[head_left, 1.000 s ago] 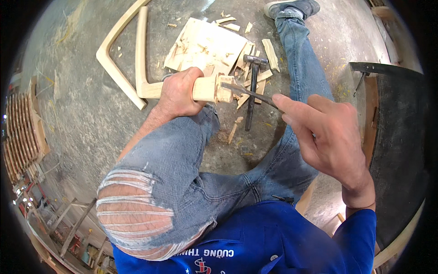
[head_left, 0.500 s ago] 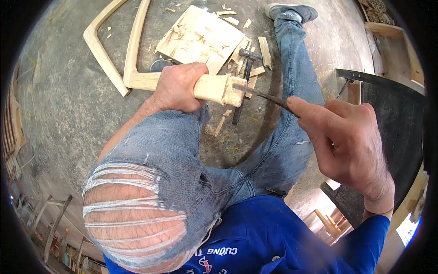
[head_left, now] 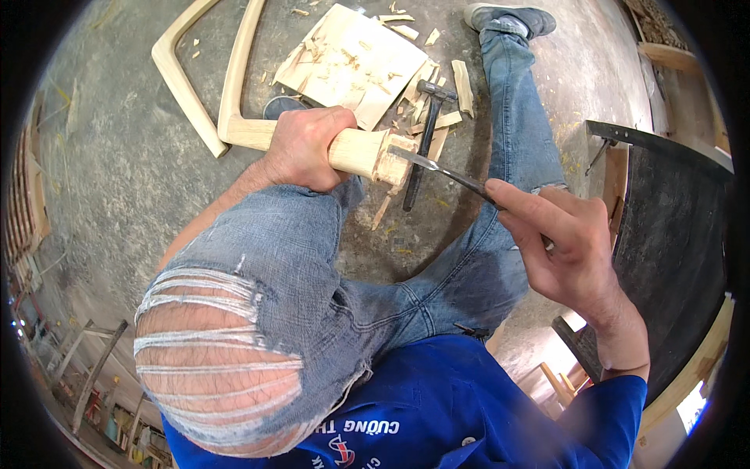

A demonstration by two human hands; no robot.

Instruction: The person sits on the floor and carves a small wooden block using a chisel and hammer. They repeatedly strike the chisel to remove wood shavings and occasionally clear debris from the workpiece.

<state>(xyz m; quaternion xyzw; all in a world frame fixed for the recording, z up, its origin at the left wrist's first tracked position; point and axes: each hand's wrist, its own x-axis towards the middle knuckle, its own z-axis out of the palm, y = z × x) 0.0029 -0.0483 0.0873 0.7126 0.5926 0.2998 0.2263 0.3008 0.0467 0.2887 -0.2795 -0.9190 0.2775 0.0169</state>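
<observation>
My left hand (head_left: 309, 148) is wrapped round a pale, bent wooden piece (head_left: 353, 154), whose shaped end points to the right beyond my fist. In my right hand (head_left: 558, 242) is a slim metal chisel (head_left: 449, 175), held with the fingers closed round its back part. The chisel's tip lies against the carved end of the wood. Behind that end, a black hammer (head_left: 427, 129) rests on the floor. My palm hides part of the chisel's handle.
A pale board (head_left: 351, 62) strewn with shavings lies on the concrete floor ahead. Another bent wooden piece (head_left: 183, 94) lies at the far left. Wood offcuts (head_left: 462, 87) surround the hammer. A large black curved panel (head_left: 672, 234) stands at the right.
My right hand has shifted left and slightly down with the chisel, which has turned a little, its blade catching light. My left hand keeps its hold on the wood.
</observation>
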